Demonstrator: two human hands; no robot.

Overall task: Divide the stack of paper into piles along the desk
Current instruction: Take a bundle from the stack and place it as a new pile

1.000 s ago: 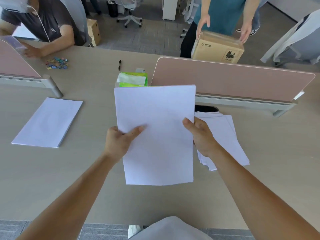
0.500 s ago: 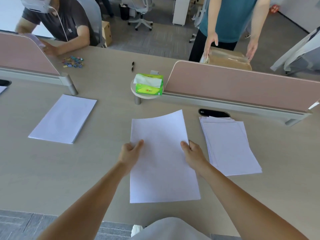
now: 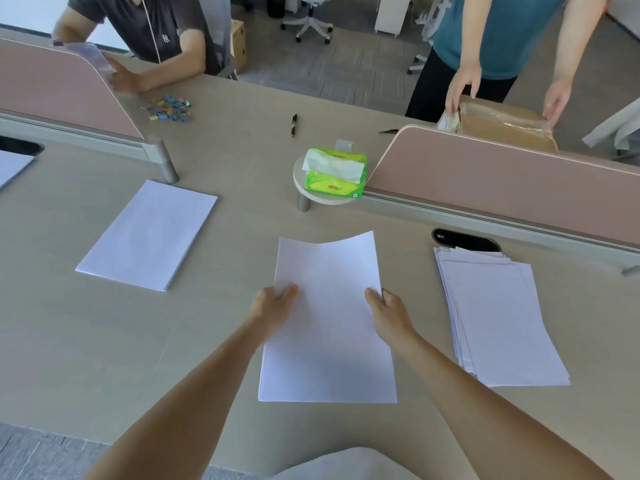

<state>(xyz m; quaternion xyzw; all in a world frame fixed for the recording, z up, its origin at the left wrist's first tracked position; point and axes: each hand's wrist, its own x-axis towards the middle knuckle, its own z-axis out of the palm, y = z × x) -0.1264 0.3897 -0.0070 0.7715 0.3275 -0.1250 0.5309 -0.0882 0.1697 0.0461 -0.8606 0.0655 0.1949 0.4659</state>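
Observation:
A small bundle of white sheets lies in front of me on the beige desk, its far edge still curled up. My left hand grips its left edge with the thumb on top. My right hand grips the right edge the same way. To the right lies the fanned, loosely stacked source pile of paper. A neat pile of paper rests at the left. The corner of another pile shows at the far left edge.
A green tissue pack sits on a small round stand by the pink divider. A second divider, a pen and coloured clips lie beyond. Two people work across the desk, one holding a brown parcel.
Both hands have lowered the bundle from upright in the air down flat onto the desk between the two piles. The person opposite has set the parcel down behind the divider.

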